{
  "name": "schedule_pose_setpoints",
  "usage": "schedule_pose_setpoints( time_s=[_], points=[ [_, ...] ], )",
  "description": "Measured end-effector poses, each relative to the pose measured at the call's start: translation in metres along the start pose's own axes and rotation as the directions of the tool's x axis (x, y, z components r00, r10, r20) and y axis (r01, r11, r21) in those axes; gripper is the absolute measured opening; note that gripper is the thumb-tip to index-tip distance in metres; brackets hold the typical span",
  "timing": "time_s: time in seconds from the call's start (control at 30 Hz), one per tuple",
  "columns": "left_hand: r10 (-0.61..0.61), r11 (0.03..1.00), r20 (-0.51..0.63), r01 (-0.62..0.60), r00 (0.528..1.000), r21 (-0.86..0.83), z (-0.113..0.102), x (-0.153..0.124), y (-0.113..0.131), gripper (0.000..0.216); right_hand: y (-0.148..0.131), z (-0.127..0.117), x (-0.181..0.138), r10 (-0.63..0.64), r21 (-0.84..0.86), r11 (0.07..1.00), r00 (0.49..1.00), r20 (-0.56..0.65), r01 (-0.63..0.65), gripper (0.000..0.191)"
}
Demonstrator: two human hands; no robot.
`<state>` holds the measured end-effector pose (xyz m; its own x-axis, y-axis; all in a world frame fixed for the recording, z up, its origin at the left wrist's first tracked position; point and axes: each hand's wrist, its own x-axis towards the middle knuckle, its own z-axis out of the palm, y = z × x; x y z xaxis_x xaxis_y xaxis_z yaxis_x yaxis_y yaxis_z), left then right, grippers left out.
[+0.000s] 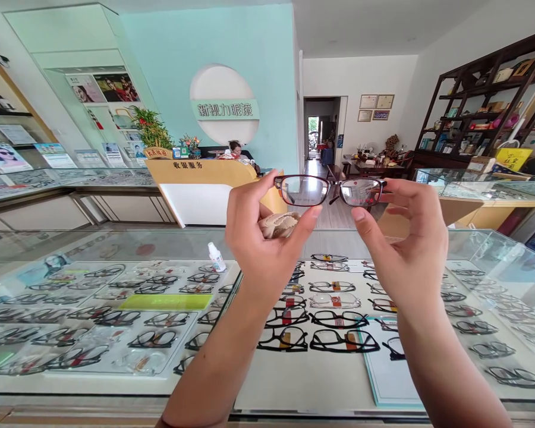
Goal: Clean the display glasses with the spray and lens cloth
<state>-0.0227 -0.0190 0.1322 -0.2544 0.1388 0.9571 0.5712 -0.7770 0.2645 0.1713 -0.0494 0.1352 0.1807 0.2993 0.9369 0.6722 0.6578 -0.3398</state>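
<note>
Glasses, dark-rimmed, held up above the worktop, lenses roughly level. Left hand grips one end, index finger at the corner, thumb by the lower rim; a crumpled pale cloth is tucked in its palm. Right hand grasps the other end, thumb below the rim. Under the glass, rows of frames face up, many tagged. White bottle to the left of the left hand. Beyond, a person behind the wooden desk, plant at its far left.
</note>
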Motion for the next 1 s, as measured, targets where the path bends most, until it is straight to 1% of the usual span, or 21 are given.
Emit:
schedule_pose_setpoints(
  time_s=[0.13, 0.23, 0.4, 0.5, 0.63, 0.7, 1.0],
  points=[
    [-0.003, 1.0, -0.008, 0.003, 1.0, 0.019, 0.0, 0.001, 0.002, 0.057, 0.0, 0.0, 0.001, 0.009, 0.002, 1.0, 1.0, 0.007, -0.009, 0.043],
    [-0.005, 1.0, -0.002, 0.005, 1.0, 0.002, 0.001, 0.0, 0.002, 0.058, 0.001, 0.0, 0.001, -0.003, 0.016, 1.0, 1.0, -0.001, 0.003, 0.043],
    [-0.104, 0.994, 0.073, 0.107, 0.992, -0.038, 0.003, -0.002, -0.002, 0.058, 0.004, 0.004, -0.001, -0.051, 0.055, 0.997, 0.996, -0.075, 0.055, 0.047],
    [-0.12, 0.99, 0.096, 0.126, 0.988, -0.063, 0.005, -0.002, -0.004, 0.057, 0.003, 0.005, -0.001, -0.095, 0.048, 0.994, 0.989, -0.112, 0.101, 0.049],
    [-0.147, 0.984, 0.126, 0.158, 0.981, -0.084, 0.008, -0.002, -0.004, 0.057, 0.002, 0.005, -0.001, -0.138, 0.019, 0.99, 0.983, -0.118, 0.141, 0.047],
    [-0.152, 0.98, 0.124, 0.166, 0.98, -0.106, 0.009, -0.002, -0.004, 0.056, 0.001, 0.005, 0.0, -0.151, 0.019, 0.988, 0.981, -0.119, 0.154, 0.047],
    [-0.168, 0.97, 0.128, 0.187, 0.977, -0.156, 0.011, -0.003, -0.007, 0.058, 0.001, 0.006, -0.001, -0.159, 0.011, 0.987, 0.98, -0.115, 0.162, 0.047]
  ],
)
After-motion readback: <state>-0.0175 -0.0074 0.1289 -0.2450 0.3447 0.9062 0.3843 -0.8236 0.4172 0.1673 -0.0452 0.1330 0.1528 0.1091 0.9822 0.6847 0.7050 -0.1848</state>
